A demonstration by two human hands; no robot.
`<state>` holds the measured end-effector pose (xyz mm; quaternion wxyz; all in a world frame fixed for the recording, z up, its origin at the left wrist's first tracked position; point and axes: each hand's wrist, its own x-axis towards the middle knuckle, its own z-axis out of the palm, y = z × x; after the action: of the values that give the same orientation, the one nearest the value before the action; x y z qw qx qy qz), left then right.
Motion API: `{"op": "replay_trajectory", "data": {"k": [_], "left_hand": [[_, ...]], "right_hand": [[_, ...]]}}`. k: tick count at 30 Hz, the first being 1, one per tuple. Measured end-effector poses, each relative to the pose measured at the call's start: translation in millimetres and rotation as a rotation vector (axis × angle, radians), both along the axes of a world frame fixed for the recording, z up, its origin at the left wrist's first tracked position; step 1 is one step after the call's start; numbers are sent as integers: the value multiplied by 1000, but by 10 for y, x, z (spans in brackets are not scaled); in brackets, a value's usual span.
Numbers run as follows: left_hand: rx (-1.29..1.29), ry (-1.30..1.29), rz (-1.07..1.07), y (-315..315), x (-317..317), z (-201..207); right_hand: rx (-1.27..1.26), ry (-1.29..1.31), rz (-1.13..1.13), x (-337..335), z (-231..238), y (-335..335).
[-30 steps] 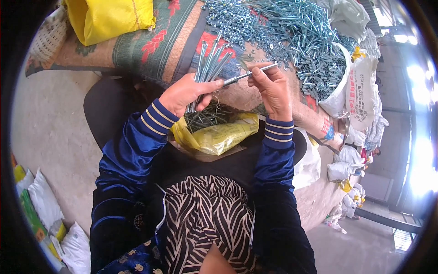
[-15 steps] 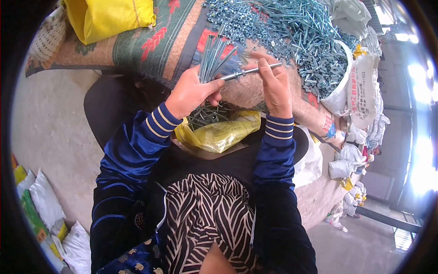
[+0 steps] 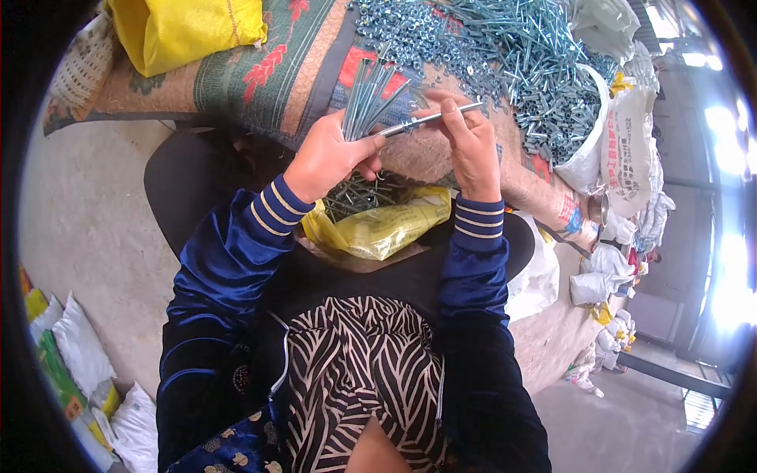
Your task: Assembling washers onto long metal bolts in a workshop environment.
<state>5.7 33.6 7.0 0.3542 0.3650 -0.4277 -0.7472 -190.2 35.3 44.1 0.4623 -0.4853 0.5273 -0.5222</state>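
Red-lettered white sack (image 3: 633, 130), faintly printed yellow bag (image 3: 382, 240)

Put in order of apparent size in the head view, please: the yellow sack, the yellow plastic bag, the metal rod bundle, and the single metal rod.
1. Yellow sack, cut by the upper edge
2. Yellow plastic bag
3. Metal rod bundle, partly hidden
4. Single metal rod

This place seems to be a workshop. A heap of metal parts (image 3: 544, 110) lies at the upper right, and filled sacks (image 3: 82, 339) lie on the pale floor (image 3: 87, 205) at lower left.
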Motion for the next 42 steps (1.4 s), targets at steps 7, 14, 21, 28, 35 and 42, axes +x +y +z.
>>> {"op": "replay_trajectory", "data": {"k": [7, 14, 21, 28, 35, 42], "left_hand": [[-23, 21, 47, 8, -10, 36], [-2, 16, 10, -13, -3, 42], [-325, -267, 81, 34, -39, -4], [-489, -291, 217, 48, -79, -56], [-203, -97, 108, 45, -116, -32], [-126, -236, 15, -54, -54, -96]], "right_hand": [[-128, 136, -52, -43, -64, -26], [53, 199, 80, -142, -89, 6], [241, 277, 109, 38, -147, 67], [29, -68, -48, 146, -102, 72], [211, -18, 144, -16, -97, 124], [93, 630, 100, -41, -119, 148]]}}
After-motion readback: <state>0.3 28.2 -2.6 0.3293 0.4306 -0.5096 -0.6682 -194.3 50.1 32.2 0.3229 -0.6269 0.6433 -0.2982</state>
